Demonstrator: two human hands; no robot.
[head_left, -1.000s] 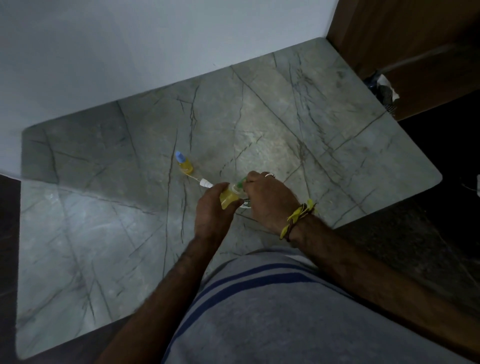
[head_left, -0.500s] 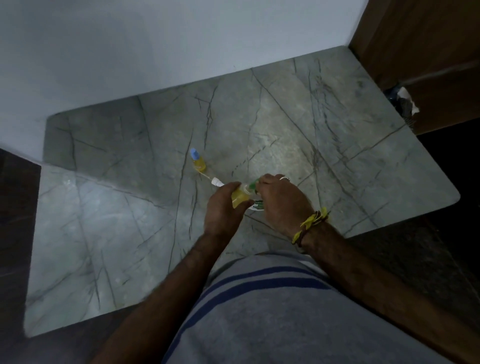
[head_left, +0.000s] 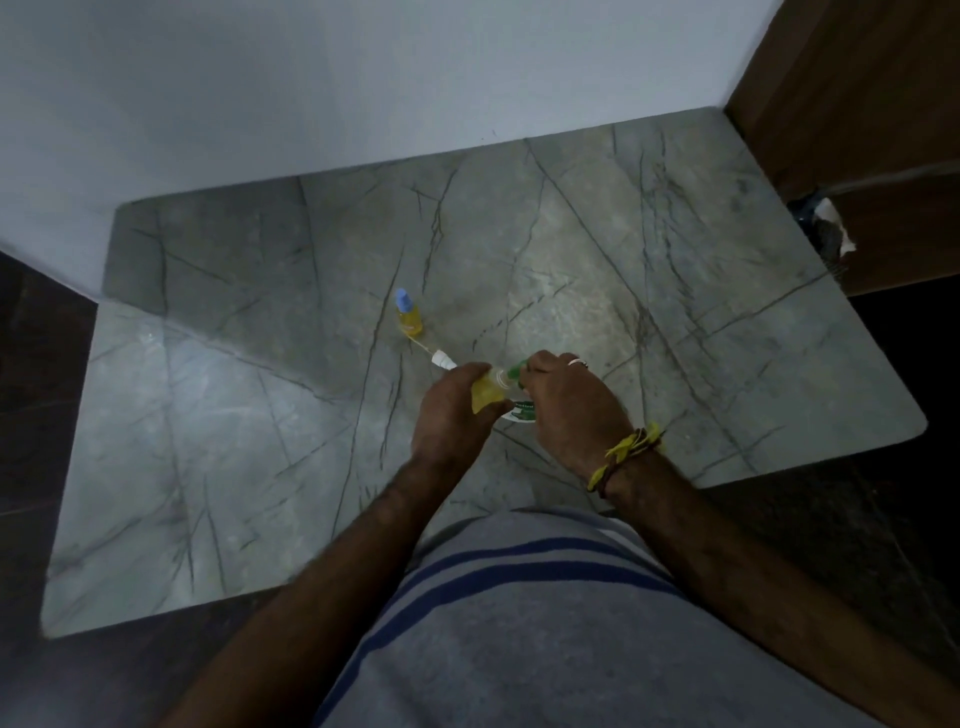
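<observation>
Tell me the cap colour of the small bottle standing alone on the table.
The cap is blue, clearest in the head view.

A blue-capped bottle (head_left: 409, 314) and white nozzle (head_left: 443, 359) stand just beyond the left hand (head_left: 451, 418); either side, the surface (head_left: 208, 441) lies open to the wall (head_left: 363, 78).

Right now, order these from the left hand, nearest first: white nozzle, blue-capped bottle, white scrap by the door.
1. White nozzle, just beyond the left hand.
2. Blue-capped bottle, farther back on the table.
3. White scrap, far right by the door.
</observation>
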